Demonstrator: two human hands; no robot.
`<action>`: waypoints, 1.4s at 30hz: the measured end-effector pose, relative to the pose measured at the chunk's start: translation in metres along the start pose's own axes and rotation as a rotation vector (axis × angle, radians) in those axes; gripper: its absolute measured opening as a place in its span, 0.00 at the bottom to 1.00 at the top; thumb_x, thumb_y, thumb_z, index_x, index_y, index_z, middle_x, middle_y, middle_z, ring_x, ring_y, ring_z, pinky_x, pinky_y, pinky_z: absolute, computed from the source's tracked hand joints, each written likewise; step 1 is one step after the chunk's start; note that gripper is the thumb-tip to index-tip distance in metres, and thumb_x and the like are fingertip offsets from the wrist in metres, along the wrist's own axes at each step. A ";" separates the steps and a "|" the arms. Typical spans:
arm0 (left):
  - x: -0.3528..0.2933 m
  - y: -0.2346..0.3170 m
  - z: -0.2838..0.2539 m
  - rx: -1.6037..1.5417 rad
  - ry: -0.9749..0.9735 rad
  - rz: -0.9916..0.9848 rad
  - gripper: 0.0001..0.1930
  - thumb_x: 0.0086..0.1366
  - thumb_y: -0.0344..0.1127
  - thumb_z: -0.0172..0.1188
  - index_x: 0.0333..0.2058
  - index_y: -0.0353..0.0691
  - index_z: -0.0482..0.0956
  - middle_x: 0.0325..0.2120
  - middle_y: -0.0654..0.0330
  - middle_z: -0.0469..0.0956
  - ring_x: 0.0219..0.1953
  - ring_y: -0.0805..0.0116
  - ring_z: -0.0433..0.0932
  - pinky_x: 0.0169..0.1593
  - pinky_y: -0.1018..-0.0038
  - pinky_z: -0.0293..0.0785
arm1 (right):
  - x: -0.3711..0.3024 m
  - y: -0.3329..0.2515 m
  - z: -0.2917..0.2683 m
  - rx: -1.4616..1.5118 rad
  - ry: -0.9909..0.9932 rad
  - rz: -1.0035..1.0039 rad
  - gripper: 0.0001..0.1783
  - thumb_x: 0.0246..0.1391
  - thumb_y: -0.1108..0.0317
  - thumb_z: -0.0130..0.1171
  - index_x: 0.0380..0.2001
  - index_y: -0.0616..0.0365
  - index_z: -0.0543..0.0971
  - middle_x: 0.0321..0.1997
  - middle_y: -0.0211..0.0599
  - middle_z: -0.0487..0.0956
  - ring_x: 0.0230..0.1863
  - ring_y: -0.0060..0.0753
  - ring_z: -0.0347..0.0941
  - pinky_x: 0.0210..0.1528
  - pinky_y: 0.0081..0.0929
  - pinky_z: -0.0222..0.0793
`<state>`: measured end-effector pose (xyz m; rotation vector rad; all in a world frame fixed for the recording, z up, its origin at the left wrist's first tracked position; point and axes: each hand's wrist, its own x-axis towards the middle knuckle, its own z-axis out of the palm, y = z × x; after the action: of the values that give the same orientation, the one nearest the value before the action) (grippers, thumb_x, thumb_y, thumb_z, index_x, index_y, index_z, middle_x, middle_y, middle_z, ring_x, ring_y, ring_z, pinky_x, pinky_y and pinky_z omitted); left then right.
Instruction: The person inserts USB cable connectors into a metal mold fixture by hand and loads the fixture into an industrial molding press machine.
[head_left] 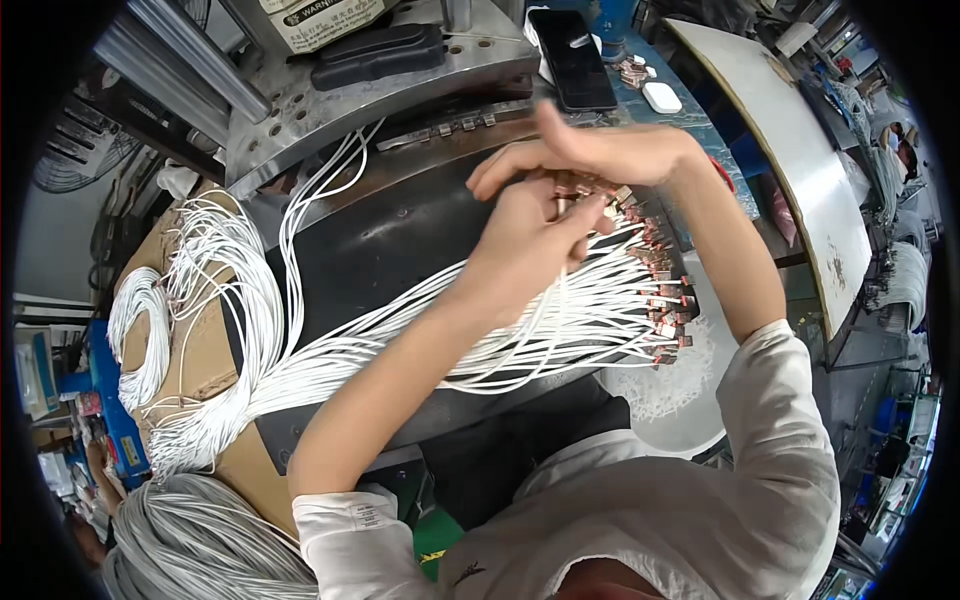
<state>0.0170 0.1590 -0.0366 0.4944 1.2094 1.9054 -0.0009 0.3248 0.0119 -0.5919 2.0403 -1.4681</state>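
Observation:
A thick bundle of white cables (380, 335) lies across a black work surface (370, 235), its ends fanned toward the right. Small copper-and-red connectors (665, 300) tip those ends. My left hand (530, 235) is closed round several cable ends above the bundle, with connectors poking out by its fingertips. Just beyond and over it reaches my right hand (605, 155), thumb raised and fingers stretched to the left. Whether the right fingers touch the held connectors is hard to make out.
A metal machine base (480, 65) with a black case (380, 55) stands at the back. A phone (572, 60) and a white earbud case (661, 97) lie far right. A white basin (690, 440) holds clear scraps. Looped cables (225, 265) and a grey coil (200, 540) sit left.

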 end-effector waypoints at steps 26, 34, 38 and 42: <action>-0.042 0.029 -0.061 0.210 0.240 -0.214 0.12 0.66 0.28 0.62 0.47 0.30 0.78 0.38 0.51 0.84 0.35 0.68 0.84 0.38 0.76 0.82 | 0.030 0.039 0.020 -0.225 0.554 0.235 0.16 0.66 0.59 0.56 0.40 0.64 0.76 0.30 0.33 0.77 0.30 0.25 0.74 0.37 0.25 0.72; -0.042 0.032 -0.060 0.225 0.260 -0.252 0.11 0.66 0.27 0.60 0.46 0.30 0.77 0.38 0.53 0.83 0.37 0.69 0.84 0.40 0.76 0.81 | 0.027 0.031 0.043 0.194 0.503 0.088 0.17 0.68 0.58 0.54 0.45 0.64 0.78 0.33 0.27 0.77 0.32 0.17 0.72 0.37 0.18 0.71; -0.042 0.030 -0.062 0.241 0.247 -0.253 0.11 0.66 0.27 0.61 0.45 0.30 0.78 0.38 0.54 0.83 0.37 0.69 0.84 0.40 0.76 0.81 | 0.026 0.033 0.043 0.150 0.492 0.111 0.18 0.68 0.58 0.54 0.46 0.64 0.78 0.33 0.28 0.77 0.32 0.16 0.71 0.36 0.16 0.71; -0.041 0.030 -0.062 0.221 0.259 -0.261 0.11 0.65 0.27 0.61 0.45 0.30 0.78 0.37 0.54 0.83 0.36 0.70 0.83 0.40 0.76 0.81 | 0.025 0.034 0.040 0.122 0.529 0.080 0.18 0.67 0.58 0.55 0.45 0.65 0.78 0.33 0.29 0.79 0.31 0.16 0.72 0.33 0.17 0.70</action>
<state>-0.0130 0.0848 -0.0355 0.1928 1.5814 1.6569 0.0054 0.2910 -0.0351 -0.0674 2.2996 -1.8258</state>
